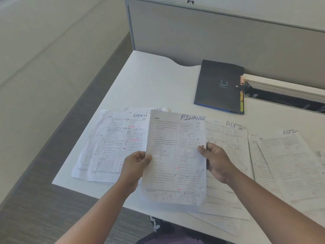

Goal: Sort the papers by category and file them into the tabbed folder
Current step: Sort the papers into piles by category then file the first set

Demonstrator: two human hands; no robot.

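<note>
I hold a printed sheet marked FINANCE (175, 155) up over the desk. My left hand (136, 162) pinches its left edge and my right hand (213, 160) pinches its right edge. Under it on the left lies a pile topped by a sheet marked SPORTS (119, 143), with a sheet marked HR (158, 109) peeking out behind. To the right lie a sheet marked ADMIN (232, 138) and a second ADMIN sheet (292, 162). The dark tabbed folder (219, 85) lies closed at the back of the desk, coloured tabs along its right edge.
The white desk (149, 81) ends at a grey partition wall (211, 36) behind. A cable slot (284, 97) opens to the right of the folder. The desk's left edge drops to grey carpet (44, 191).
</note>
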